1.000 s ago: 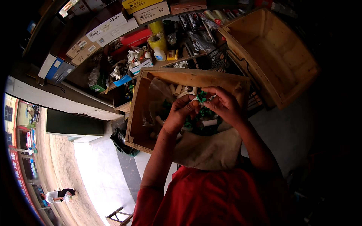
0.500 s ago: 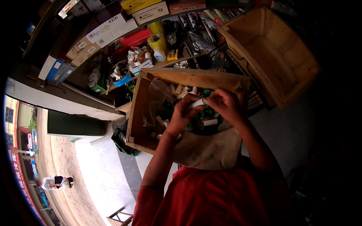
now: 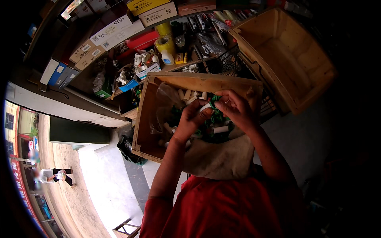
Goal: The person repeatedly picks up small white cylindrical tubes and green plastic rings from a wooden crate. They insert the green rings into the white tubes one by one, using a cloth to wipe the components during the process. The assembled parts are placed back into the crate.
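Observation:
Over an open wooden box, my left hand is closed around a short white tube. At the tube's right end sits a curved, thin-looking green piece, pinched by the fingers of my right hand; its exact kind is unclear. I cannot tell whether it is wrapped around the tube or only held against it. Below the hands lie more green pieces, partly hidden, and a loose white tube. Several pale tubes rest toward the box's far side.
A beige cloth drapes over the box's near side. Clear plastic film hangs inside at left. Another wooden box stands at right. Behind are shelves with white fittings, a yellow roll and cartons. A person walks outside at left.
A green piece now shows at the white tube's end between my hands. My right hand's fingers have lifted slightly around it. The person outside has moved.

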`<state>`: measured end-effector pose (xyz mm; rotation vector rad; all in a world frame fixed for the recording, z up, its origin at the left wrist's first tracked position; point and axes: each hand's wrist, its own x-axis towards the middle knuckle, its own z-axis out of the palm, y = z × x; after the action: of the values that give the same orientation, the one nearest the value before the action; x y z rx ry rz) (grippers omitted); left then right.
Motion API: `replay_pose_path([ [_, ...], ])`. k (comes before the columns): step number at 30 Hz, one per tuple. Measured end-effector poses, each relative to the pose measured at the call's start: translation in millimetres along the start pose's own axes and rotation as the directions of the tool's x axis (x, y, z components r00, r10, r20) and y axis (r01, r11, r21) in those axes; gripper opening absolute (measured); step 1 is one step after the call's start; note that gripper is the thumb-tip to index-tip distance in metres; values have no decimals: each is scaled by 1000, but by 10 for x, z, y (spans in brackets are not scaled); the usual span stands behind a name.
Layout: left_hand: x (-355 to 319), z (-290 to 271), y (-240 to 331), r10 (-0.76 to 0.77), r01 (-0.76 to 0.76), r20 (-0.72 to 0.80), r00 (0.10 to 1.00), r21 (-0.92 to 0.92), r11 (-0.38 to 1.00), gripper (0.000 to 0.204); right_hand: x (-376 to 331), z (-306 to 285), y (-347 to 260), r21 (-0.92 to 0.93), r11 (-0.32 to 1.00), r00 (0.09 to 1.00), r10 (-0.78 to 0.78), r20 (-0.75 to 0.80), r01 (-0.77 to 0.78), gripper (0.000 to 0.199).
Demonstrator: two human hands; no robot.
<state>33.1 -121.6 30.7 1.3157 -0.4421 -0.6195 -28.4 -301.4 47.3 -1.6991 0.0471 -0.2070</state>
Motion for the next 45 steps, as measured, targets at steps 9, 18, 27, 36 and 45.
replay_pose_path([
  [9,22,-99,-135,-62,71,95,994,-98,993,18,-7,-39,170,63,996,993,-62,95,56,26],
  [18,19,-1,-167,274,-268,50,960,438,858,28,13,-55,117,-309,949,998,49,-47,-61,43],
  [27,26,33,-165,176,-170,-4,984,236,957,25,22,-58,189,-240,963,992,111,-57,-122,39],
  [36,16,-73,-20,-122,132,102,987,-103,986,19,-4,-9,134,20,997,997,-69,46,68,27],
  [45,76,-40,-346,231,-235,51,972,105,966,23,-3,-37,127,-205,979,999,-24,-32,17,30],
])
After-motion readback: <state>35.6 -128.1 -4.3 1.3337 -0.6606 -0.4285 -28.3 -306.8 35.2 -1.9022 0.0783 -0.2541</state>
